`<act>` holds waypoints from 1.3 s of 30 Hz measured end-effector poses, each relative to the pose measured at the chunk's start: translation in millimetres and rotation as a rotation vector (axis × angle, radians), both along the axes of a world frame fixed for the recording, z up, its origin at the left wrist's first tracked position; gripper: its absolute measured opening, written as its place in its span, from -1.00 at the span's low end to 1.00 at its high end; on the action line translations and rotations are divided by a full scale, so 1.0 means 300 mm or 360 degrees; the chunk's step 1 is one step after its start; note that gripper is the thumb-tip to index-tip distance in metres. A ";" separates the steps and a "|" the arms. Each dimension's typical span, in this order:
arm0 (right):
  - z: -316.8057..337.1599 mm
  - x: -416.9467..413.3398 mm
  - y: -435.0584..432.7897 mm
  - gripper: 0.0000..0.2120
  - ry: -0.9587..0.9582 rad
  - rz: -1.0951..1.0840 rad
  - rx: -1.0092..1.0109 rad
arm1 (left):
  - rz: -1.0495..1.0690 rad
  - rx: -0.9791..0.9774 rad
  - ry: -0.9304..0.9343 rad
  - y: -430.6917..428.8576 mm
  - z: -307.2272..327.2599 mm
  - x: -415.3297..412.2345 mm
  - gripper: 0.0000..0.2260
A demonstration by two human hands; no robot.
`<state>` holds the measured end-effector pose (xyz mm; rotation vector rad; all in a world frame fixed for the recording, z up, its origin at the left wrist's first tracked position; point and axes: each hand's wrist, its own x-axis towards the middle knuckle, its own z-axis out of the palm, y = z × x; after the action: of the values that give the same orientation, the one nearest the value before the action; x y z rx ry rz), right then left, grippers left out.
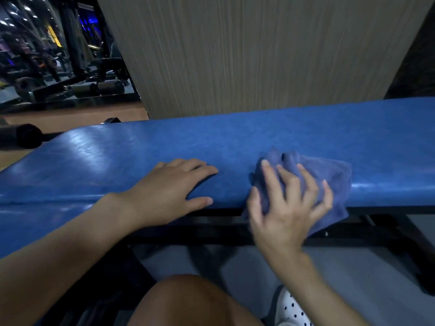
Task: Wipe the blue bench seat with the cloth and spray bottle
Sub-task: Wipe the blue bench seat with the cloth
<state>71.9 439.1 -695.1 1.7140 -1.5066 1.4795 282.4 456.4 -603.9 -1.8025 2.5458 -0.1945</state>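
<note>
The blue bench seat (235, 137) runs across the view from left to right, glossy with light glare at its left end. My right hand (289, 203) presses a crumpled blue cloth (334, 175) onto the seat's near edge, fingers spread over it; part of the cloth hangs below the edge. My left hand (174, 187) rests flat on the seat to the left of the cloth, thumb over the near edge, holding nothing. No spray bottle is in view.
A wood-grain panel (259, 55) stands right behind the bench. The black bench frame (211, 231) runs under the seat. A mirror with gym machines (58, 55) is at the back left. My knee (188, 302) is below, over grey floor.
</note>
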 end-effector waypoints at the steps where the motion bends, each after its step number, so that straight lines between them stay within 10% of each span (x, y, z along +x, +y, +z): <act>1: 0.005 0.049 0.003 -0.71 -0.0032 0.0006 0.0003 | 0.0002 -0.0004 -0.0001 -0.004 0.001 0.003 -0.34; 9: -0.006 -0.171 -0.056 -0.74 0.0603 0.0265 -0.0264 | -0.0009 -0.0018 0.0054 -0.031 0.031 -0.079 -0.34; 17: 0.008 -0.121 -0.042 -0.76 -0.0155 -0.0198 0.0003 | -0.0059 -0.0018 -0.0048 -0.059 0.002 -0.156 -0.29; 24: -0.003 -0.321 -0.067 -0.70 0.0652 0.0207 -0.0198 | -0.0068 -0.0040 0.0000 -0.048 -0.003 -0.169 -0.29; 32: 0.012 -0.293 -0.060 -0.75 -0.0246 -0.0345 0.0070 | -0.0202 0.0035 0.0083 -0.049 -0.027 -0.283 -0.31; 39: 0.008 -0.488 -0.075 -0.68 0.0754 0.0172 -0.0103 | -0.0183 -0.0029 0.0046 -0.076 0.006 -0.347 -0.36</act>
<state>-74.6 416.7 -692.8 1.9566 -1.1199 1.0508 178.4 433.6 -601.9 -1.6778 2.6788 -0.1952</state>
